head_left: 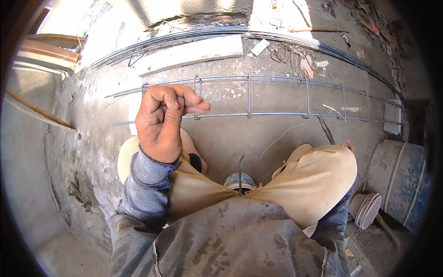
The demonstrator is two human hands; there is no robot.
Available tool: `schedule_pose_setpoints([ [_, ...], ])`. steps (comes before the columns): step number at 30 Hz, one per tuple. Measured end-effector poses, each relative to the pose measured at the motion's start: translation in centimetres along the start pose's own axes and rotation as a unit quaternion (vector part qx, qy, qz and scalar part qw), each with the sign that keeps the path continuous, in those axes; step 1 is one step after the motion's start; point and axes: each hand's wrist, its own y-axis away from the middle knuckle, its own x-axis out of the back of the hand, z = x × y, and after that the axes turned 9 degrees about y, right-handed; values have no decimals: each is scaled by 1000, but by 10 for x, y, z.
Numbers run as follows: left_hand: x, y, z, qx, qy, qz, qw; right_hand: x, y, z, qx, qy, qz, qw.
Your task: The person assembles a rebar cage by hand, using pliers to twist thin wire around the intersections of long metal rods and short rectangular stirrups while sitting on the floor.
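My left hand (161, 115) is raised in front of my left knee, its fingers curled and the thumb pressed against them. Whatever it may pinch is too small or hidden to make out. Behind that hand, a long steel rebar cage (249, 97) with rectangular stirrups lies across the ground. Of my right hand (349, 147) just a bit of the fingers shows past the right knee; the rest is hidden. Between my legs is a bucket (239, 180), partly covered by my clothes. A thin dark rod (240, 168) stands up in front of it.
Long loose steel bars (203, 32) curve along the far side, beyond a pale plank (198, 54). Loose stirrups (279, 54) are heaped near scraps. At right lie a blue-grey drum (392, 175) and a small pail (369, 210). Wooden boards (48, 51) stand at far left.
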Motion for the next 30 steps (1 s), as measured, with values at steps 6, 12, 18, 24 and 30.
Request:
schedule_pose_setpoints([
  [6,-12,0,7,-30,80,14,996,-10,201,-346,207,-109,-456,859],
  [12,-13,-13,11,-58,69,-66,994,-105,235,-399,159,-359,-322,862],
  [18,36,-13,22,-66,143,57,986,-92,171,-485,279,-604,-381,642],
  [24,80,-1,28,-50,117,213,969,-176,176,-461,180,-576,-378,702],
  [30,113,2,20,-16,15,337,941,-215,202,-446,118,-341,-390,847],
])
